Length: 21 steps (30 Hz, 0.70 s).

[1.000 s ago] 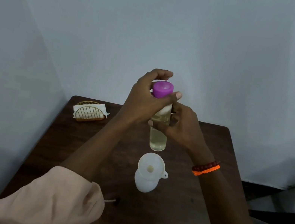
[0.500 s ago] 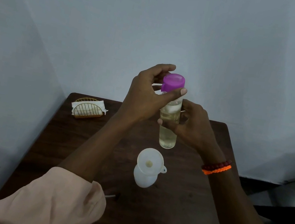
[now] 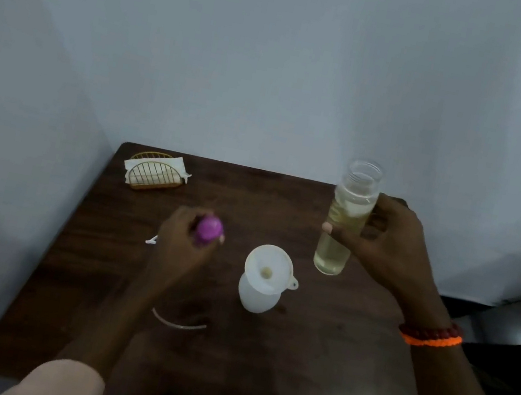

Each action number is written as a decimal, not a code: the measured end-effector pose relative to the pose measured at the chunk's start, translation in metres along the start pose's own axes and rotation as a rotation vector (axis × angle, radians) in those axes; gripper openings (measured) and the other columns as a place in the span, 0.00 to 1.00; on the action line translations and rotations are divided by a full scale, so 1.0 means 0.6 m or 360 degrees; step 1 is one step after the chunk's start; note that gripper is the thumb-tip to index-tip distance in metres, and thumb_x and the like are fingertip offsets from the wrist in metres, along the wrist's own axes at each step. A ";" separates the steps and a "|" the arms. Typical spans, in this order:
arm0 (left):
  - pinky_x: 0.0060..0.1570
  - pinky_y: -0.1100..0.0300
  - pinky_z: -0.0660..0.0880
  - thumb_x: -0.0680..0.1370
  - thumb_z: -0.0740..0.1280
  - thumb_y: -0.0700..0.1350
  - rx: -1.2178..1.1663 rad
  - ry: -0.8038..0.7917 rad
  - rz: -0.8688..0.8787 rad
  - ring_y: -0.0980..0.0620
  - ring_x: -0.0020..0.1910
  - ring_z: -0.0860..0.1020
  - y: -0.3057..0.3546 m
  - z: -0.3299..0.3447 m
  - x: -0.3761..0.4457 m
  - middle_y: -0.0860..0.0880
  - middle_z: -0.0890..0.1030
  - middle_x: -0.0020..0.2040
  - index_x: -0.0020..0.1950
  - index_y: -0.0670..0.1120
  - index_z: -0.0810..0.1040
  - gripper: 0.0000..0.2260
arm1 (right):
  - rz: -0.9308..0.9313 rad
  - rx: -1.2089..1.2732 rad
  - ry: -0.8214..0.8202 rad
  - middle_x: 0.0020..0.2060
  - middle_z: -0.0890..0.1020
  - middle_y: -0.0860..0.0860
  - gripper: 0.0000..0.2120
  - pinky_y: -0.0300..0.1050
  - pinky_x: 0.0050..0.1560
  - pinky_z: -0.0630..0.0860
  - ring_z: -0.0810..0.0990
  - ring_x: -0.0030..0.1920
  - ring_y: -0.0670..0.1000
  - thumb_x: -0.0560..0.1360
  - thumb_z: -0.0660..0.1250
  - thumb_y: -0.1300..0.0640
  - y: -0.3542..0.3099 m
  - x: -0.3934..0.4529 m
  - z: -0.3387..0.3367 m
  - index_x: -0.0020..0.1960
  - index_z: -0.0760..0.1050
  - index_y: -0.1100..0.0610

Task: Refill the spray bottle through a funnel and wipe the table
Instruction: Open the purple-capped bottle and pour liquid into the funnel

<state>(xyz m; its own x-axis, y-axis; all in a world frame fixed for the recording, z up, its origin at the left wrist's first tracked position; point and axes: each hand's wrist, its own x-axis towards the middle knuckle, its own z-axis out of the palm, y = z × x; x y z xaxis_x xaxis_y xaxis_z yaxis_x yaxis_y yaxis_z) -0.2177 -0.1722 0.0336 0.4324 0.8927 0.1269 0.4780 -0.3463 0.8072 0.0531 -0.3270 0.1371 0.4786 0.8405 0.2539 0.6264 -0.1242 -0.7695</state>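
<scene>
The dark brown wooden bench (image 3: 223, 358) fills the lower half of the frame, and what has changed on it is the lid. A second ago both hands were together at centre frame, the left twisting a purple cap on the refill bottle; now they are well apart and the cap is off.

At right of centre, the right hand (image 3: 383, 243) is wrapped around the tall clear plastic refill bottle of pale yellow liquid (image 3: 341, 225), upright and raised, its threaded mouth now open.

At left of centre, the left hand (image 3: 182, 239) is lower, curled closed around the round purple plastic cap (image 3: 209, 228); I cannot tell whether it touches the bench yet.

Between the two hands, at centre frame, stands the squat white translucent plastic spray bottle (image 3: 257, 296) with the white plastic funnel (image 3: 269, 268) seated in its neck, untouched. Its tube (image 3: 177, 323), a thin pale curve, lies on the bench lower left of it.

At upper left sits a gold wire holder with white paper napkins (image 3: 155, 173).

With the liquid unsealed and the funnel in place, pouring looks like the next step; wiping is not yet begun.
</scene>
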 end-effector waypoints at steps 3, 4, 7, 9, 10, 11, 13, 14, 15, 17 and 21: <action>0.62 0.52 0.77 0.68 0.80 0.43 0.0221 -0.0244 -0.0108 0.50 0.57 0.80 -0.085 0.042 -0.046 0.49 0.82 0.57 0.60 0.47 0.80 0.22 | 0.0048 -0.0013 0.0000 0.50 0.86 0.43 0.26 0.48 0.53 0.84 0.85 0.51 0.41 0.65 0.81 0.45 0.018 -0.028 -0.007 0.60 0.81 0.52; 0.63 0.55 0.75 0.68 0.80 0.45 0.0305 -0.0337 -0.0136 0.49 0.58 0.80 -0.109 0.057 -0.057 0.49 0.82 0.58 0.61 0.47 0.80 0.23 | 0.0074 -0.0007 -0.0011 0.50 0.86 0.43 0.26 0.48 0.53 0.84 0.85 0.51 0.41 0.65 0.80 0.44 0.022 -0.038 -0.008 0.60 0.81 0.51; 0.65 0.53 0.73 0.68 0.79 0.50 0.0517 -0.0461 -0.0198 0.44 0.61 0.79 -0.161 0.100 -0.080 0.46 0.82 0.59 0.61 0.45 0.81 0.24 | 0.0154 0.0021 -0.0024 0.51 0.86 0.44 0.26 0.51 0.52 0.85 0.85 0.52 0.43 0.65 0.80 0.44 0.038 -0.062 -0.007 0.60 0.81 0.49; 0.65 0.49 0.72 0.68 0.79 0.50 0.0600 -0.0452 -0.0218 0.42 0.62 0.79 -0.174 0.119 -0.088 0.44 0.82 0.60 0.62 0.43 0.81 0.24 | 0.0192 0.0039 -0.0018 0.51 0.86 0.45 0.27 0.53 0.53 0.85 0.85 0.52 0.44 0.64 0.80 0.43 0.045 -0.074 -0.005 0.60 0.81 0.49; 0.66 0.49 0.71 0.69 0.78 0.50 0.0624 -0.0451 -0.0227 0.41 0.63 0.78 -0.177 0.124 -0.090 0.43 0.82 0.61 0.63 0.43 0.81 0.25 | 0.0198 0.0051 -0.0011 0.51 0.86 0.45 0.28 0.53 0.52 0.85 0.85 0.52 0.45 0.63 0.80 0.42 0.047 -0.079 -0.003 0.60 0.81 0.49; 0.67 0.48 0.70 0.70 0.77 0.51 0.0659 -0.0472 -0.0242 0.41 0.65 0.77 -0.176 0.127 -0.092 0.43 0.81 0.63 0.64 0.43 0.80 0.25 | 0.0201 0.0062 -0.0004 0.51 0.86 0.45 0.28 0.53 0.52 0.85 0.85 0.52 0.45 0.63 0.80 0.43 0.049 -0.084 -0.002 0.60 0.81 0.50; 0.70 0.49 0.67 0.72 0.76 0.52 0.0709 -0.0522 -0.0280 0.43 0.69 0.75 -0.169 0.127 -0.093 0.44 0.79 0.67 0.68 0.44 0.78 0.27 | 0.0202 0.0082 0.0000 0.52 0.86 0.46 0.28 0.54 0.52 0.85 0.85 0.52 0.45 0.64 0.80 0.45 0.051 -0.092 0.000 0.61 0.81 0.51; 0.71 0.49 0.66 0.72 0.76 0.53 0.0705 -0.0533 -0.0291 0.43 0.69 0.74 -0.167 0.126 -0.092 0.44 0.78 0.69 0.69 0.45 0.77 0.28 | 0.0202 0.0090 -0.0002 0.52 0.86 0.46 0.28 0.54 0.52 0.85 0.85 0.53 0.45 0.64 0.80 0.45 0.053 -0.096 0.000 0.61 0.81 0.51; 0.71 0.50 0.66 0.72 0.76 0.54 0.0715 -0.0543 -0.0301 0.43 0.70 0.73 -0.165 0.125 -0.092 0.45 0.77 0.69 0.69 0.45 0.76 0.29 | 0.0206 0.0095 -0.0005 0.52 0.86 0.46 0.28 0.54 0.52 0.85 0.85 0.53 0.45 0.64 0.80 0.45 0.054 -0.098 0.000 0.61 0.80 0.51; 0.70 0.50 0.67 0.70 0.76 0.60 0.0802 -0.0536 -0.0310 0.45 0.70 0.72 -0.164 0.120 -0.093 0.48 0.77 0.69 0.70 0.48 0.76 0.32 | 0.0214 0.0090 -0.0013 0.52 0.86 0.46 0.28 0.53 0.52 0.85 0.85 0.53 0.45 0.64 0.80 0.45 0.057 -0.103 -0.001 0.61 0.81 0.51; 0.63 0.49 0.75 0.75 0.70 0.57 0.0463 -0.0295 -0.0345 0.48 0.60 0.81 -0.128 0.097 -0.084 0.52 0.84 0.56 0.59 0.53 0.82 0.15 | 0.0253 0.0057 -0.0029 0.52 0.86 0.46 0.27 0.52 0.51 0.85 0.85 0.52 0.45 0.63 0.81 0.46 0.070 -0.111 -0.001 0.60 0.81 0.52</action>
<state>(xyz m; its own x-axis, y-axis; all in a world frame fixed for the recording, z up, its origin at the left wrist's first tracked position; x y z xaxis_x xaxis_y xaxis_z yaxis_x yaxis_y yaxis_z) -0.2316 -0.2075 -0.0684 0.4156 0.8961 -0.1558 0.7581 -0.2467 0.6036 0.0483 -0.3886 0.0882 0.5584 0.8213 0.1167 0.5210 -0.2378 -0.8198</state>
